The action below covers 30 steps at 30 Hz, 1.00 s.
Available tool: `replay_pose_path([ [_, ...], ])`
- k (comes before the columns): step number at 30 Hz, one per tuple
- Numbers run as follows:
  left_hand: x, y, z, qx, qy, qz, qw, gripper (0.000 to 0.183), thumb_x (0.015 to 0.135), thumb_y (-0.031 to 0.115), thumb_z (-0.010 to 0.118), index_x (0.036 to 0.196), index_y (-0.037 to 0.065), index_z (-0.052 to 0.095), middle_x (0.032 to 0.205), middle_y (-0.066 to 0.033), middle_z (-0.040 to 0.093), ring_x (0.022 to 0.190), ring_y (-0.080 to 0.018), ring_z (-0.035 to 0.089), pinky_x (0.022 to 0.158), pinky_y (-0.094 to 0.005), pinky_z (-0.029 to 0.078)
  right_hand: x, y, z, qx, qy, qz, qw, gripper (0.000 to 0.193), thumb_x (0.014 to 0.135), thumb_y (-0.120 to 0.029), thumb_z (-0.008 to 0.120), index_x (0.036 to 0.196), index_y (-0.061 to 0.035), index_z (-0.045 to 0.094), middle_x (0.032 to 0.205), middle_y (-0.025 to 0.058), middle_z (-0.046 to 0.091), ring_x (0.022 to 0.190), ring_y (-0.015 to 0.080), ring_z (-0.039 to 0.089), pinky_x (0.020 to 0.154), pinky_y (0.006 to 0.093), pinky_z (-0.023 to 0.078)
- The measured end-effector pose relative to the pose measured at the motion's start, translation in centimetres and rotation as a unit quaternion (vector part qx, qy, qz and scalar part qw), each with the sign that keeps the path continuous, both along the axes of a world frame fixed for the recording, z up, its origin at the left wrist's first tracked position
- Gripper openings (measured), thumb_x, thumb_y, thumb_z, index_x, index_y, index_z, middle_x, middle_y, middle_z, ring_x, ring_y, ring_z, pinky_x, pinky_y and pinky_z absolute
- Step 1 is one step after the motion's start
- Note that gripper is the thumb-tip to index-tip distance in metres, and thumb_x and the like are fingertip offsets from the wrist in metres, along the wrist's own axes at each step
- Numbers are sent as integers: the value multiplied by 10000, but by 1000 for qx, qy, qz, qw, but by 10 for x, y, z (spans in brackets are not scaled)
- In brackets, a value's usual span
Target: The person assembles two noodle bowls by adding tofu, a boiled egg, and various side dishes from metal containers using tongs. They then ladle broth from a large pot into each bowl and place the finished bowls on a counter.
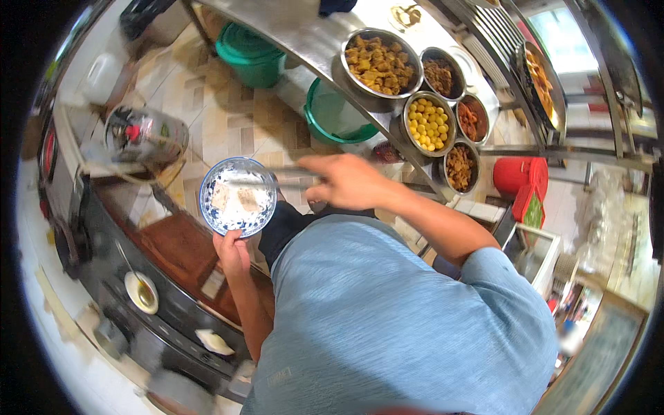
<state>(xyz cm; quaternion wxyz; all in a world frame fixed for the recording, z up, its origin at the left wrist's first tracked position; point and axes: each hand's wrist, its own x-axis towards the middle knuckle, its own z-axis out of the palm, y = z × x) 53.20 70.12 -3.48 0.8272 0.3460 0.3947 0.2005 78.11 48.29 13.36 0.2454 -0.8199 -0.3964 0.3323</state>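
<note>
My left hand (232, 252) grips the near rim of a blue-and-white patterned bowl (238, 196), held out in front of my chest. Pale flat pieces of food lie inside it. My right hand (349, 181) is closed on a pair of metal tongs (266, 178), blurred by motion, whose tips reach over the bowl. To the right of that hand stand several steel bowls of food on a steel counter: brown fried chunks (379, 63), yellow balls (429, 124), dark minced food (441, 75), reddish pieces (472, 119) and brown bits (459, 167).
Two green buckets (252, 57) (335, 114) stand on the tiled floor under the steel counter (304, 38). A dark stove edge (159, 277) with a small dish and spoon (142, 292) runs at the left. A silver pot (144, 135) sits upper left. A red container (519, 174) is at the right.
</note>
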Motion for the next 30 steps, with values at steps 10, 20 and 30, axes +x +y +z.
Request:
replay_pose_path([
  [10, 172, 114, 33, 15, -58, -202, 978, 783, 754, 10, 580, 1509, 70, 376, 1365, -149, 583, 1126, -320, 663, 712, -485, 668, 140, -67, 0, -177, -222, -399, 872, 468, 901, -367, 695, 1226, -31, 672, 1017, 256, 731, 983, 416, 710, 852, 518, 552],
  [20, 286, 32, 93, 15, -35, -349, 936, 759, 758, 41, 617, 1484, 48, 397, 1343, -191, 604, 1054, -341, 709, 705, -482, 672, 105, -112, -1, 69, -103, -487, 865, 461, 862, -350, 711, 1210, -48, 711, 904, 214, 714, 868, 381, 705, 802, 471, 542],
  [30, 357, -64, 110, -25, -15, -468, 883, 676, 751, 30, 613, 1407, -1, 454, 1164, -170, 678, 850, -273, 731, 622, -375, 630, 70, -194, 26, -1, -186, -578, 795, 477, 848, -334, 762, 1225, -48, 697, 978, 173, 722, 899, 350, 709, 768, 451, 558],
])
